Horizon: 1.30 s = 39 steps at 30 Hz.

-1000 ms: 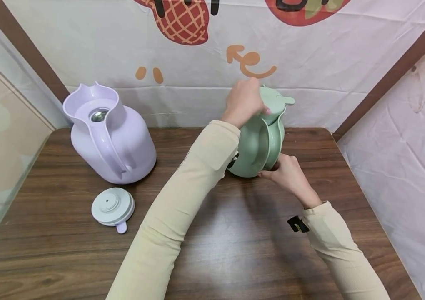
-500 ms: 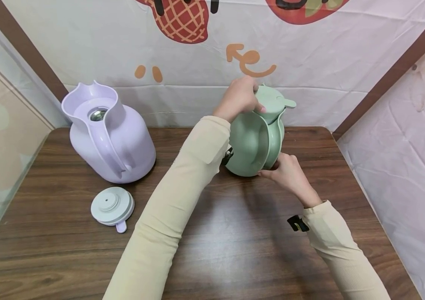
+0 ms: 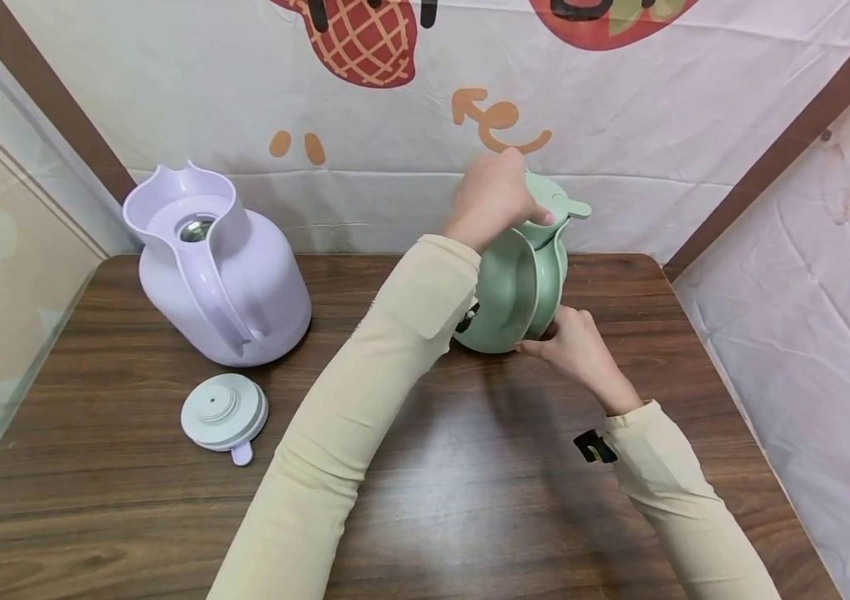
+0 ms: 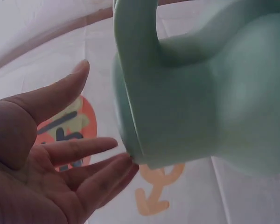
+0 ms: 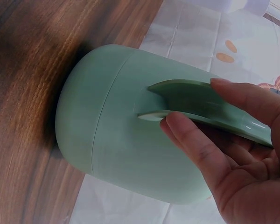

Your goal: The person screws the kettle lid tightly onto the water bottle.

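Note:
A green thermos jug (image 3: 496, 292) stands upright at the back right of the table, its round lid (image 3: 551, 193) seated in the top with a tab sticking out to the right. At the lid's left side is my left hand (image 3: 494, 198). In the left wrist view, its fingers (image 4: 100, 179) are fairly straight, the tips at the lid's edge, and the thumb is held apart. My right hand (image 3: 578, 346) grips the jug's handle (image 5: 200, 100) low down, thumb on one side and fingers on the other. Part of the jug lies behind the left forearm in the head view.
A lilac thermos jug (image 3: 245, 292) without a lid stands at the back left, its round mouth uncovered. In front of it a lilac-tabbed lid (image 3: 221, 412) lies upside down on the wooden table (image 3: 455, 500). A printed cloth (image 3: 395, 208) hangs behind the table.
My left hand shifted left off part of the lid, then came back right over it. The lid's tab has turned slightly towards the front. My right hand has stayed on the handle.

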Available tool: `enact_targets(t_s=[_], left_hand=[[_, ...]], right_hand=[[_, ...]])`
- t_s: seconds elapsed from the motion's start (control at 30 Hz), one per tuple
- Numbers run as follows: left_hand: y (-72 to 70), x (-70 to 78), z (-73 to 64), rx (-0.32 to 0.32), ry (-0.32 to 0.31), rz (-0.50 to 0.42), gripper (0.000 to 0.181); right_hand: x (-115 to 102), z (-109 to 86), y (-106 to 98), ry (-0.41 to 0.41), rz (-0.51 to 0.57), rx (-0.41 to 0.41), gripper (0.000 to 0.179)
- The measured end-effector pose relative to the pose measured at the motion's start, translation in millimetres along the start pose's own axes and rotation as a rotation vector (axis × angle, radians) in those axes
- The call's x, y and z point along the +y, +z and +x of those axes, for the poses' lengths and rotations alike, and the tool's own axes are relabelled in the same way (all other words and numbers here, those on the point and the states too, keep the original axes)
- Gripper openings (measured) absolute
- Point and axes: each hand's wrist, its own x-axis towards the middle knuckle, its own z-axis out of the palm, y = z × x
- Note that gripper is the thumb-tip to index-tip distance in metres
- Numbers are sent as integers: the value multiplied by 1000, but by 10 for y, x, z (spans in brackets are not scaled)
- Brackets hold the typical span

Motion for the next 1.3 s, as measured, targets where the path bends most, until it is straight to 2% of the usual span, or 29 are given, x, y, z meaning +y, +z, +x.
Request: enact_targets(t_s=[0.2,0.4,0.53,0.7,0.9,1.03,1.17,1.3], left_hand=[[91,80,2,25,-52,68,39],[133,78,13,68,-35,79,29],[133,64,14,77,-27,71,28],[115,39,30,59,-29,56,36],[79,-24,61,27,7,56,46],[55,-67,79,3,31,44,40],[44,-107,98,-5,39,-4,30],[44,-144,113,1,53,-62,33]], right_hand=[[3,0,3,4,-4,-4,22],[-4,-4,8,15,5,-6,22],[-2,-3,5,9,2,-2,22],[-7,-6,7,10,1,3,22],[-8,-4,3,7,-9,2,23],[-3,1,0,0,-14,3,23],[3,2,6,-5,-15,4,24],[10,-1,8,-1,-7,2,24]])
